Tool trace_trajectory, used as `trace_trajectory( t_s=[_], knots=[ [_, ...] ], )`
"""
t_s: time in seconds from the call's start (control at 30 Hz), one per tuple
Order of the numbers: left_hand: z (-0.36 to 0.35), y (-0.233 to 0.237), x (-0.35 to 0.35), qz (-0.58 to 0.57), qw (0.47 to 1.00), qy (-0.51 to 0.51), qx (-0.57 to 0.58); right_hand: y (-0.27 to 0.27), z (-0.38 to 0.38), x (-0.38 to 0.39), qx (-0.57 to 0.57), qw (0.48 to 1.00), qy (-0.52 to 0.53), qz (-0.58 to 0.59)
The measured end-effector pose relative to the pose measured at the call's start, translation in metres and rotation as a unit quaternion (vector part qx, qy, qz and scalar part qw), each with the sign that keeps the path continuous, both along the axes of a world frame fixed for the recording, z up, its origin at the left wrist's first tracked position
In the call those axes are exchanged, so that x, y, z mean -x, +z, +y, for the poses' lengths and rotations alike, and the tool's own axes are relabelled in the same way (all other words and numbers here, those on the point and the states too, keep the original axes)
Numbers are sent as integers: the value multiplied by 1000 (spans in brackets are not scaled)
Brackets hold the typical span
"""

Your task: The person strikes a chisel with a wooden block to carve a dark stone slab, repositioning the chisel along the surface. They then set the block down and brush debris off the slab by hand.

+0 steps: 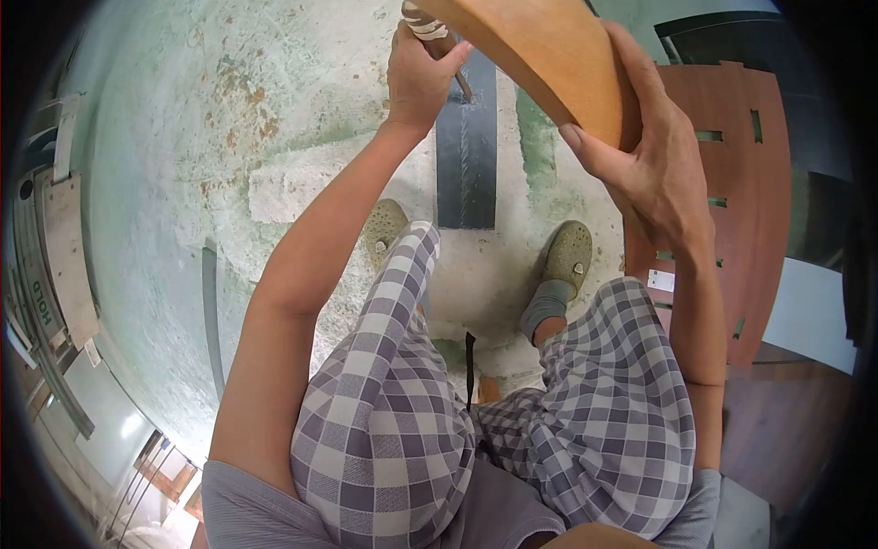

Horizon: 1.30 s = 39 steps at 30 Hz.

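- Spanning 12 to 1 o'clock, a curved honey-brown piece [540, 55] looks like smooth wood, with a broad face and a thick edge; its top runs out of frame.
- At 12 o'clock, a slim tool [426, 22] has a banded brown-and-white handle and a narrow shaft slanting toward 5 o'clock; whether its tip touches the plank cannot be told.
- The plank [467, 174], dark, flat and long, lies at 12 o'clock on a rough, whitish floor [155, 183] mottled with green and brown; a pale, scuffed streak runs down its middle.
- Near 2 to 3 o'clock, a reddish-brown panel [750, 183] shows narrow slots and a gently bowed outer edge.
- The left hand [421, 82] is closed round the tool, thumb stretched toward 1 o'clock; its forearm rises from 9 toward 12 o'clock, elbow bent.
- The right hand [654, 146], at 2 o'clock, grips the curved piece's lower end, thumb against the near edge, fingers on the far side; its forearm stands nearly upright.
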State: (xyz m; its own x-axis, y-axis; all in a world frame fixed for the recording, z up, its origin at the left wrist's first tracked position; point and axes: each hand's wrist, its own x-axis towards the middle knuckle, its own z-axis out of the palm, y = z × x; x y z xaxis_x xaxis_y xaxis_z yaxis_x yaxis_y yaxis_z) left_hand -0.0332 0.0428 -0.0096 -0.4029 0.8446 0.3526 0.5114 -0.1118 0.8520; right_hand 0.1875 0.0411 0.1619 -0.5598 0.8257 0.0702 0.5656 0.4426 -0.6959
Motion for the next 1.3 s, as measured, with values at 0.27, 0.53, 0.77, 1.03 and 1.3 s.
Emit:
trace_trajectory(
  t_s=[0.27,0.53,0.77,1.03,1.3],
  knots=[
    [-6,6,1,13,998,45,36,-36,-3,-7,44,995,-15,-89],
    [-28,16,-1,-25,995,4,99,-35,-12,-43,72,988,-130,-26],
    [-69,23,-5,-53,964,-247,89,-46,-36,-66,96,979,-176,35],
    [-88,16,2,79,916,-389,61,-81,-75,-86,31,995,20,88],
    [-93,25,-5,-31,920,-383,77,-65,-81,-70,-62,978,192,-41]
  ],
)
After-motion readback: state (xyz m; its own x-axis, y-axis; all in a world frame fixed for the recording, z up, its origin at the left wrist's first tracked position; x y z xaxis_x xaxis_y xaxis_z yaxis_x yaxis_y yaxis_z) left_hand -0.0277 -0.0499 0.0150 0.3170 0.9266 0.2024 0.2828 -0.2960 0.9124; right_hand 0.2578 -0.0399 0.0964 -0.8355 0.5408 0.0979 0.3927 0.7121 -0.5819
